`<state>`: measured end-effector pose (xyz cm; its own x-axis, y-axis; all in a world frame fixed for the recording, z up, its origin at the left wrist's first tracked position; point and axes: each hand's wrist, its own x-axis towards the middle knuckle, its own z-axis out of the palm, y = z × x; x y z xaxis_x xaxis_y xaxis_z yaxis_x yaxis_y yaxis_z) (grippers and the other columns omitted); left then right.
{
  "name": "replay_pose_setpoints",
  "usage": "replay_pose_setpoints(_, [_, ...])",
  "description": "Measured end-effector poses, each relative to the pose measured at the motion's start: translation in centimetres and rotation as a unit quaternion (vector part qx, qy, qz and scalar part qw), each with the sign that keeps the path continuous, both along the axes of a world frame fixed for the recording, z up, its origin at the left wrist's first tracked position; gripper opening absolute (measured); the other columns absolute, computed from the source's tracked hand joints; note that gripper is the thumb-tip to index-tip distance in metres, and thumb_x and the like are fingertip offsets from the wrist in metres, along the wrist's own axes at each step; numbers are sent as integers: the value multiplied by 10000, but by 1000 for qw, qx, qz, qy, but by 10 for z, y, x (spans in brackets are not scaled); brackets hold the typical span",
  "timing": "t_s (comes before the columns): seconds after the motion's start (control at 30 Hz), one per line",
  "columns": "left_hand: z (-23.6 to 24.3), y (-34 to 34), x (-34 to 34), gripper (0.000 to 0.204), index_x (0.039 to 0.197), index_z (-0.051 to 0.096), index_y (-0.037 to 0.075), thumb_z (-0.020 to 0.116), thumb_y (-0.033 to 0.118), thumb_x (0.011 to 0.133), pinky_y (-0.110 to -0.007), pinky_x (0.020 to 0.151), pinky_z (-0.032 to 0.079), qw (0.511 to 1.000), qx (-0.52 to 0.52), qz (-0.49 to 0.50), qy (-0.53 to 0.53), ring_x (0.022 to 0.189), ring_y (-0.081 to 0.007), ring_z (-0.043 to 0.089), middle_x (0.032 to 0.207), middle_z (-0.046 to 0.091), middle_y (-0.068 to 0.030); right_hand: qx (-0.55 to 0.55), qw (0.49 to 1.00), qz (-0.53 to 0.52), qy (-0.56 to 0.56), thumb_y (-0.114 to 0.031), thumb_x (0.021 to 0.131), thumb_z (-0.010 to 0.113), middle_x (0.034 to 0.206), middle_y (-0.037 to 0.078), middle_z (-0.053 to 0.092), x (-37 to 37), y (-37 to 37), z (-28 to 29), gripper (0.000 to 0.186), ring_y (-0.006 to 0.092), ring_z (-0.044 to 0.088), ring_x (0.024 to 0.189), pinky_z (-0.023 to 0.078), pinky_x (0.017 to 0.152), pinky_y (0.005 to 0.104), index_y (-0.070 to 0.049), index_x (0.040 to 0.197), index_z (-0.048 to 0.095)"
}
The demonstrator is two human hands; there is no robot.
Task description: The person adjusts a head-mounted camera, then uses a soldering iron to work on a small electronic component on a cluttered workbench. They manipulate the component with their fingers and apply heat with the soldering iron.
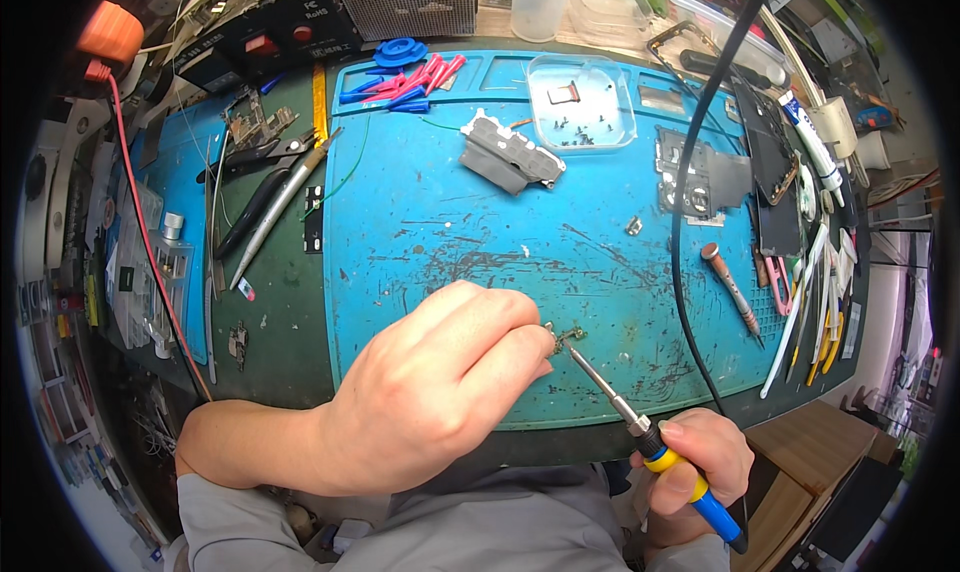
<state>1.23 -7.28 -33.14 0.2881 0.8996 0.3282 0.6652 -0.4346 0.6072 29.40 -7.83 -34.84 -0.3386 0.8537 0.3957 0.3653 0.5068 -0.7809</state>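
My right hand (695, 462) grips a soldering iron (662, 459) by its blue and yellow handle. The iron's metal tip points up and left, meeting a small greenish circuit board (572, 334) or coming very close to it. My left hand (450, 372) is closed in a pinch at the board's left end. Its fingertips are mostly hidden behind the knuckles, and the part of the board under them does not show. Beneath both lies a scratched blue work mat (400, 212).
A dark metal phone part (510, 154) lies mid-mat, below a clear tray of screws (625, 140). Pliers (255, 207) and tweezers (280, 207) rest at left. A screwdriver (732, 290) lies at right. The iron's black cable (678, 222) crosses the mat's right side.
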Motion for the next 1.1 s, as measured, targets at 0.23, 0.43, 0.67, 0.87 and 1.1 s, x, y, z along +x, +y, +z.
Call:
replay_pose_setpoints(0.23, [-2,0,0,328,1039,716,-13,905,-15,771,-395,709,560,1000,4,-1,-3,835,-294,693,1008,699,-129,-25,999,-37,22,-451,1086,670,773,62,673,0,-10,-5,422,166,656,571,523,551,305,-31,1104,706])
replay_pose_setpoints(0.43, [-9,-4,4,355,1052,719,-20,889,-46,742,-397,699,589,999,50,16,11,821,-301,703,1006,717,-128,54,998,38,11,-333,1022,764,818,35,677,6,-3,-11,298,206,692,613,587,581,335,-60,1123,698])
replay_pose_setpoints(0.67, [-3,-4,4,343,1066,734,-28,869,-58,752,-391,701,616,998,50,20,18,823,-297,724,1007,739,-131,99,993,55,-11,-257,994,760,792,29,671,-1,3,-5,221,186,665,571,568,549,317,-57,1078,719])
replay_pose_setpoints(0.87, [1,-5,2,334,1068,737,-34,868,-63,762,-389,713,622,999,33,16,20,847,-301,741,1013,749,-136,109,992,65,-2,-231,974,770,786,35,708,-6,9,-5,228,189,672,562,567,534,313,-36,1088,747])
replay_pose_setpoints(1.1, [3,-4,3,314,1052,738,-35,868,-64,767,-388,716,623,999,34,16,23,846,-303,746,1007,755,-139,112,990,83,-2,-211,967,772,787,41,719,-5,13,-5,221,183,677,562,564,516,301,-22,1080,752])
